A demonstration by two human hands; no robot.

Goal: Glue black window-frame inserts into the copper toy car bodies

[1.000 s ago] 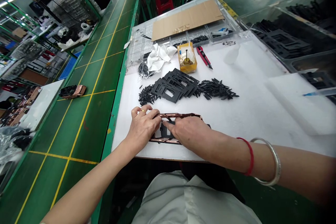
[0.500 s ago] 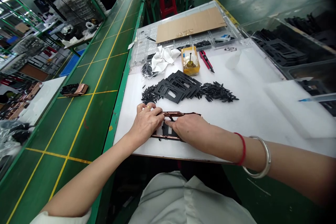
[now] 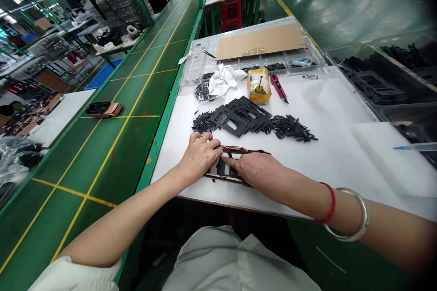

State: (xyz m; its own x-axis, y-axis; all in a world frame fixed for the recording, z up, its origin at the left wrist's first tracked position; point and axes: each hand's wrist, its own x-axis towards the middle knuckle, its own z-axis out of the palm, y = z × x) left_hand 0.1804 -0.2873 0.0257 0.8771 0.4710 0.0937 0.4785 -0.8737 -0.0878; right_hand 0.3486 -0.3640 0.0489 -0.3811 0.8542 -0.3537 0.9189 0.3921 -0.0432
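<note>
A copper-coloured model car body shell (image 3: 235,149) lies on the white table in front of me, with a flat black frame piece (image 3: 223,167) inside it. My left hand (image 3: 200,157) grips the shell's left end with its fingers curled over the far rim. Across the right end lies my right hand (image 3: 254,168), its index finger stretched into the shell and touching the black piece. The right hand's other fingers and much of the shell under it are hidden. Just beyond is a stack of black rectangular frame pieces (image 3: 239,116), between two heaps of small black strips (image 3: 290,128).
A yellow container (image 3: 259,87) and a red cutter knife (image 3: 279,89) stand behind the heaps, near crumpled white tissue (image 3: 225,79). Cardboard (image 3: 262,41) covers a clear tray. On the left, a green conveyor (image 3: 136,118) carries a model car (image 3: 103,109). Bins of black parts (image 3: 372,82) sit right.
The whole view has shifted, so the table and its things appear further right. Both hands stay on the shell, with the right index finger still inside it.
</note>
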